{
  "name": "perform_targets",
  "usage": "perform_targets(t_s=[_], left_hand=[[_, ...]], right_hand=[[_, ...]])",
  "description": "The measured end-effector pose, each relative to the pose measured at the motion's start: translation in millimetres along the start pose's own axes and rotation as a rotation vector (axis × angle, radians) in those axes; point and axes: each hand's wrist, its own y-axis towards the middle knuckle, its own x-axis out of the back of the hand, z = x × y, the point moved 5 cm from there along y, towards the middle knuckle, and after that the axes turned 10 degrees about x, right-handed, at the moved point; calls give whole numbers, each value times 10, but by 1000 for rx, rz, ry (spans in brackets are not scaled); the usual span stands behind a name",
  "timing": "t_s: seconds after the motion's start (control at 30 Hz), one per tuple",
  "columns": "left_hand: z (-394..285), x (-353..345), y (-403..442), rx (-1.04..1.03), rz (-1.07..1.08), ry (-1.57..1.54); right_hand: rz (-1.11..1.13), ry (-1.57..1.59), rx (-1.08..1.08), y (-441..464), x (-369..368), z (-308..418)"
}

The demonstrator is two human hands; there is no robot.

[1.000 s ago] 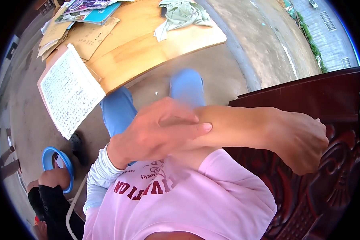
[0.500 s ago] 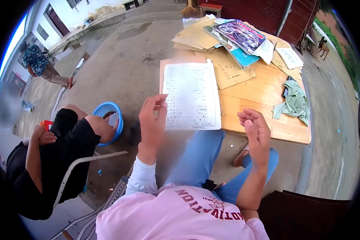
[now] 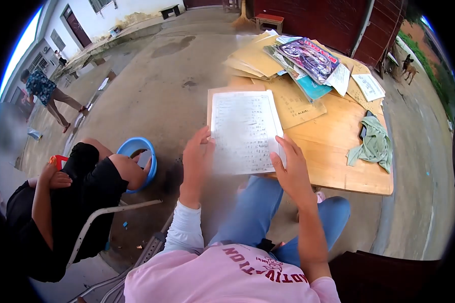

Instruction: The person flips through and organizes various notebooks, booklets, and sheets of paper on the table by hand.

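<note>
A stack of written paper sheets (image 3: 245, 129) lies on a brown envelope (image 3: 210, 98) at the table's left side, its near end reaching past the table edge over my lap. My left hand (image 3: 196, 159) is beside the left edge of the sheets, fingers bent and thumb slightly apart; whether it grips the edge is unclear. At the right edge, my right hand (image 3: 291, 169) has its index finger and thumb spread, their tips over the paper margin. Farther back are piled brown envelopes (image 3: 258, 53), a purple-covered magazine (image 3: 309, 58) and a teal book (image 3: 316, 91).
On the wooden table (image 3: 333, 161) are a green cloth (image 3: 373, 144), a dark phone (image 3: 365, 126) and a white booklet (image 3: 368, 87). To my left a person in black shorts (image 3: 86, 192) sits near a blue basin (image 3: 152, 174). Another person (image 3: 48, 93) stands farther off.
My right hand has moved left from beside the stack to its right edge. The left hand stays by the left edge. The view has shifted slightly, and the distant person has changed stance.
</note>
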Motion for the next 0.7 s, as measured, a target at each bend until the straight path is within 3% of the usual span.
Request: perform_targets(t_s=[0.07,0.17,0.33,0.43,0.53,0.63,0.7], left_hand=[[67,-15,19,-93,-3,88],[70,37,47,43,-11,30],[-130,40,47,205,165,-59],[72,-121,175,84,184,130],[-101,-76,130,-59,3,375],[-212,-186,173,-197,-34,224],[-485,-276,106,-365,-49,334]], right_hand=[[66,13,-24,61,-36,-46],[71,90,-22,24,-97,-167],[39,116,-45,117,-48,-67],[51,152,-70,161,-46,-142],[88,156,-34,143,-94,-176],[95,135,2,151,-100,-92],[52,109,22,177,-50,-71]])
